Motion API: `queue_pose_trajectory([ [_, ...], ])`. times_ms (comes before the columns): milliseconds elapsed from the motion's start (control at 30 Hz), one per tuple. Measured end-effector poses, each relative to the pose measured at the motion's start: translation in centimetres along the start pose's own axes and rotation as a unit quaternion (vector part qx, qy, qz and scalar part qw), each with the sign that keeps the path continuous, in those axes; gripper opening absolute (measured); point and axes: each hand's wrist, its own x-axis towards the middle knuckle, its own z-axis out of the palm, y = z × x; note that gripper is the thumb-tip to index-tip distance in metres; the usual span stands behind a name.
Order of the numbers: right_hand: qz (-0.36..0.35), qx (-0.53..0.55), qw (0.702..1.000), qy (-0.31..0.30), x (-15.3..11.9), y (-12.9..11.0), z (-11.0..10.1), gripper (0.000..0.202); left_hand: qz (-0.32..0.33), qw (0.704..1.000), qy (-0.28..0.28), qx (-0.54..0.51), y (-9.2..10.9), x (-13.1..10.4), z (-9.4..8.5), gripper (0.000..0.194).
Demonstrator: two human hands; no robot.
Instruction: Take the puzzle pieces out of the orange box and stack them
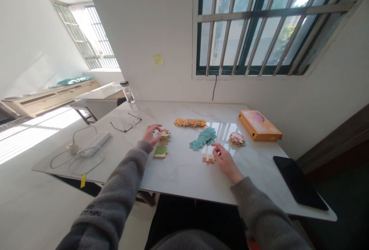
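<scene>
My left hand (152,134) is at the left edge of a small stack of puzzle pieces (165,138), its thumb and index finger closed at a reddish-brown puzzle piece (164,131) on top. Just in front of that stack lies a pile of green puzzle pieces (160,151). My right hand (225,160) hovers low over the table, index finger and thumb apart, with nothing visible between them. Beside its thumb, brown and cream puzzle pieces (208,158) lie flat. Teal puzzle pieces (203,138) are heaped beyond the right fingertips.
A row of orange puzzle pieces (189,123) lies farther back. Pink puzzle pieces (237,139) are piled near an orange box (258,125). A black tablet (300,182) is at the right edge. Glasses (127,123), a power strip (96,144) and a bottle (128,91) stand left.
</scene>
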Motion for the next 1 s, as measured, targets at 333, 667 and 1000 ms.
queue_pose_trajectory([
  [333,-0.003,-0.064,0.998,0.0,0.3,1.6,0.1,0.036,0.196,0.968,-0.132,-0.085,11.1,-4.2,9.1,0.014],
  [667,0.002,-0.104,0.994,-0.029,0.2,0.8,0.2,0.034,0.186,0.959,-0.214,0.007,12.2,-5.9,13.7,0.034],
  [1000,0.031,0.004,0.998,-0.062,0.0,-0.2,-0.1,0.035,0.213,0.971,-0.099,-0.036,11.9,-5.9,13.1,0.032],
])
